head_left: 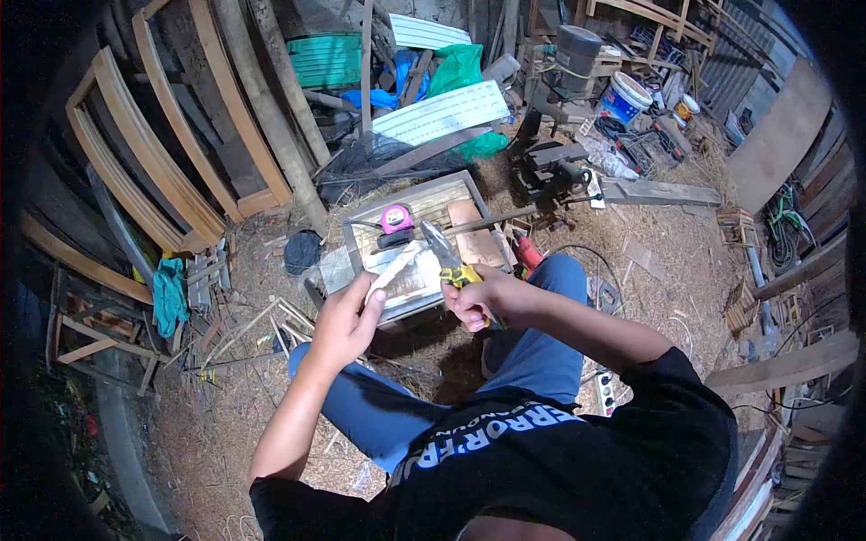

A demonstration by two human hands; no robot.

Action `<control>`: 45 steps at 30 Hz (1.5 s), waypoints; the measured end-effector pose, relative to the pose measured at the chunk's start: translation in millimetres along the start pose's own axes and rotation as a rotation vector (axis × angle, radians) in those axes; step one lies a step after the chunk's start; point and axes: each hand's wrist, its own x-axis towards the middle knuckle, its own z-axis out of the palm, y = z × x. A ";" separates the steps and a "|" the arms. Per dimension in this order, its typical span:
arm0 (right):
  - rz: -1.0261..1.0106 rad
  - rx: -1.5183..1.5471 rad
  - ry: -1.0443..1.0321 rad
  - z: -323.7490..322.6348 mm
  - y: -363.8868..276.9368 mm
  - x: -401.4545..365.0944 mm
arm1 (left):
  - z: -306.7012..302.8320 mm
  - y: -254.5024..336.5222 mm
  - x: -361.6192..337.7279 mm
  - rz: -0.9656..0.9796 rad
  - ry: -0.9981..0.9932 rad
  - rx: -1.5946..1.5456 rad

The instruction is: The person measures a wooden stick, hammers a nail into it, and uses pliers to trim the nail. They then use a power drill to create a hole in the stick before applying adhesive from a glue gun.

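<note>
My left hand (pixel 347 317) is closed around the near end of a pale, narrow strip (pixel 395 268), which points up and to the right. In my right hand (pixel 483 296) are pliers (pixel 445 254) with yellow handles and dark jaws. Their jaws point away from me, close beside the strip's far end. Below both hands stands a low wooden work table (pixel 356 219). A pink tape measure (pixel 395 219) rests on it, with a dark object (pixel 394 240) just in front. Flat brown wood pieces (pixel 476 250) lie on its right side.
To the table's right lies a red power tool (pixel 528 255), near my knee. A dark machine (pixel 552 171) stands behind it. Curved wooden frames (pixel 153 144) lean at the left. A power strip (pixel 605 394) sits on the shavings-covered floor to my right.
</note>
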 end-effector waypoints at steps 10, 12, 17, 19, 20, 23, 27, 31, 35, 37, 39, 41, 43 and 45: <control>-0.137 -0.479 0.242 -35.9 -8.4 -9.0 | 3.2 10.0 9.2 0.034 0.072 0.123; -0.069 -0.422 0.264 -31.1 -11.1 -15.8 | 0.6 13.8 11.9 -0.016 0.053 0.177; -0.428 -1.223 0.479 -49.7 6.6 -10.9 | -7.3 22.0 18.3 0.002 0.042 0.266; -0.582 -1.462 0.567 -39.6 1.5 -9.5 | -8.4 25.0 21.5 0.020 0.044 0.246; -0.576 -1.475 0.626 -32.1 -1.6 -8.7 | -8.8 31.1 23.4 0.004 0.036 0.231; -0.675 -1.606 0.818 -16.8 -13.0 -0.9 | -8.9 48.8 26.0 -0.017 0.017 0.216; -0.749 -1.747 0.951 -7.6 -26.8 5.0 | -10.1 71.4 26.5 -0.106 -0.038 0.182; -0.787 -1.933 1.048 -11.5 -31.6 8.1 | -6.5 66.2 23.4 0.033 0.073 0.236; -0.731 -1.939 1.004 -18.2 -33.9 6.2 | -9.8 67.5 20.8 0.023 0.048 0.271; -0.581 -1.824 0.920 -21.4 -34.8 2.2 | -11.4 65.8 20.9 -0.014 0.028 0.279; -0.629 -1.742 0.866 -33.6 -25.8 0.2 | -11.6 60.4 21.4 -0.055 0.028 0.276; -0.559 -1.629 0.830 -43.0 -17.6 -0.7 | -13.1 58.7 21.4 -0.076 0.020 0.275; -0.380 -1.482 0.803 -44.3 -16.0 -2.1 | -13.7 59.4 22.6 -0.096 0.009 0.282; -0.451 -1.427 0.820 -41.5 -16.4 -3.5 | -15.2 62.9 23.3 -0.120 -0.009 0.298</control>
